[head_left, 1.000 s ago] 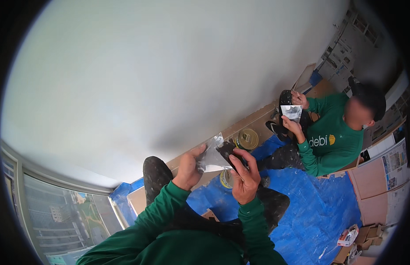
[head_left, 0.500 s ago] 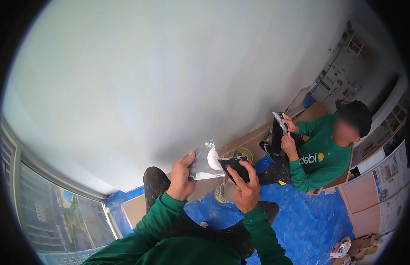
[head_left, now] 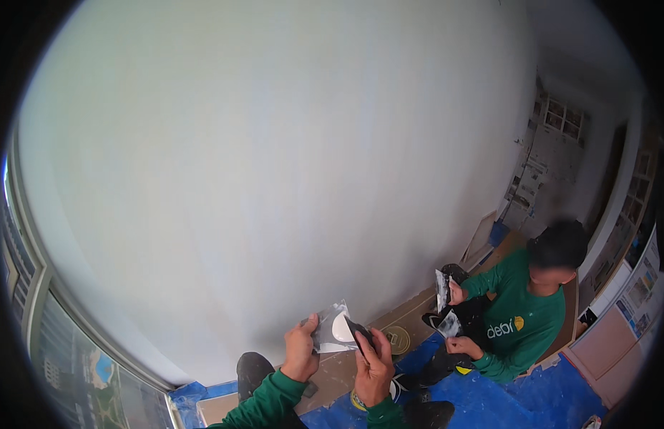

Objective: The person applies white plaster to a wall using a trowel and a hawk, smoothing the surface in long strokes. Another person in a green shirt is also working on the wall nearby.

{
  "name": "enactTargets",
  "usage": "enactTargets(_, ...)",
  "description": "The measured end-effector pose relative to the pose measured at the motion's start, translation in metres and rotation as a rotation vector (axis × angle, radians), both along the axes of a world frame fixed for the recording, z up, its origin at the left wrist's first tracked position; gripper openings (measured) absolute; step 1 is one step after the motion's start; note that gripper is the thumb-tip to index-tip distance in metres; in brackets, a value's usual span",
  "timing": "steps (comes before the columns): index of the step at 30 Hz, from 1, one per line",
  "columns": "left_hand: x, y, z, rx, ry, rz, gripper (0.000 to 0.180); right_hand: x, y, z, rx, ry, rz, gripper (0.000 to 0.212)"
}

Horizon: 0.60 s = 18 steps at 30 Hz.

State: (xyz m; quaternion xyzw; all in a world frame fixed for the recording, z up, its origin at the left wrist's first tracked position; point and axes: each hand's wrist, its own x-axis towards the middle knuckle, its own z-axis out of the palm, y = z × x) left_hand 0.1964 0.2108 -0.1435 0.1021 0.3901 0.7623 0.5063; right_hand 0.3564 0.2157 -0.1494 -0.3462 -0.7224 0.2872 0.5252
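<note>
My left hand (head_left: 300,349) is closed on the edge of a shiny metal filling blade (head_left: 323,337). A smooth patch of white filler (head_left: 340,327) lies on the right part of its face. My right hand (head_left: 376,363) grips a dark spreader (head_left: 355,333), seen nearly edge-on, right beside the filler. Whether its edge touches the filler I cannot tell. Partly hidden below my right hand is a tub (head_left: 357,400) with a yellowish rim.
A broad pale wall (head_left: 260,164) rises in front. At the right sits a person (head_left: 521,307) in a green sweater, holding two whitened blades. A round lid (head_left: 398,339) lies by the wall base. Blue sheeting (head_left: 518,397) covers the floor; a window (head_left: 96,365) is at the left.
The view has tilted up, so my hands sit lower in it. My right hand has turned the spreader more edge-on. The other person's two blades are now apart.
</note>
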Motion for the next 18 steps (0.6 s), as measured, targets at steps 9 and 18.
enactTargets(9,-0.043,-0.001,0.063,0.044,-0.231,-0.237,0.037,0.016,0.046,0.040,-0.752,0.542,0.184,0.018)
enactTargets(18,-0.026,-0.005,0.085,-0.133,-0.046,-0.255,0.030,-0.014,0.062,0.063,-1.419,0.800,0.686,0.026)
